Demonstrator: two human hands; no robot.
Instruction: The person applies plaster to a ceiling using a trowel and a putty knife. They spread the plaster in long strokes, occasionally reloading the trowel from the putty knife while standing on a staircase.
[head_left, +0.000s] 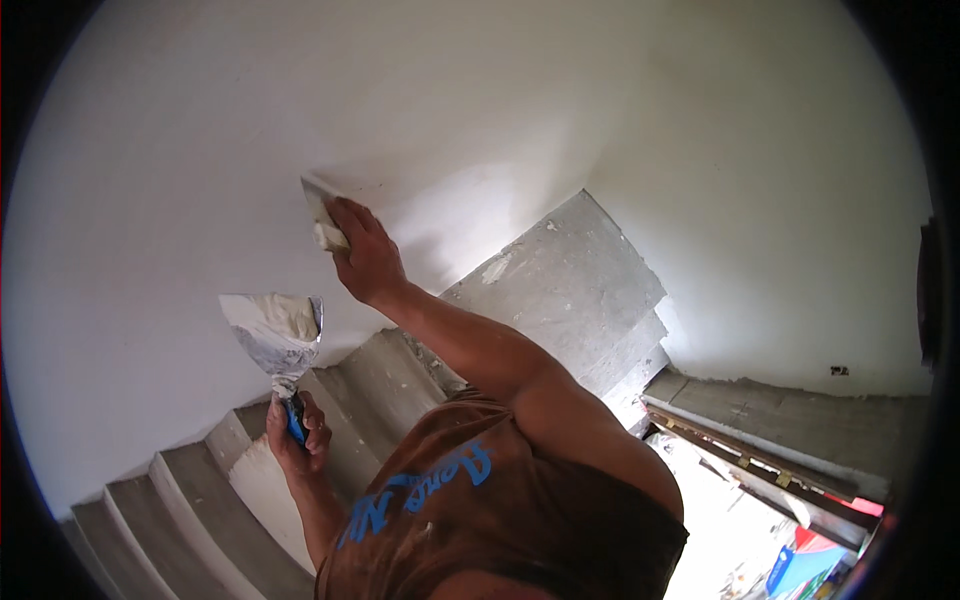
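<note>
My left hand point(297, 436) is closed round the blue-and-black handle of a putty knife point(262, 350), held upright in front of the wall. A thick heap of white putty point(275, 318) covers its wide blade. Higher up, my right hand point(368, 252) grips a flat trowel point(318, 208) with a pale handle. Its thin blade lies at or against the white wall point(180, 150); exact contact cannot be made out. My fingers partly hide the handle. A few small dark marks show on the wall just right of the blade.
Bare concrete steps point(190, 500) run along the wall below my hands, at the lower left. A grey concrete landing point(560, 270) lies to the right, in the wall corner. Beyond a ledge point(780, 415), a bright opening point(720, 530) shows a lower level with colourful items.
</note>
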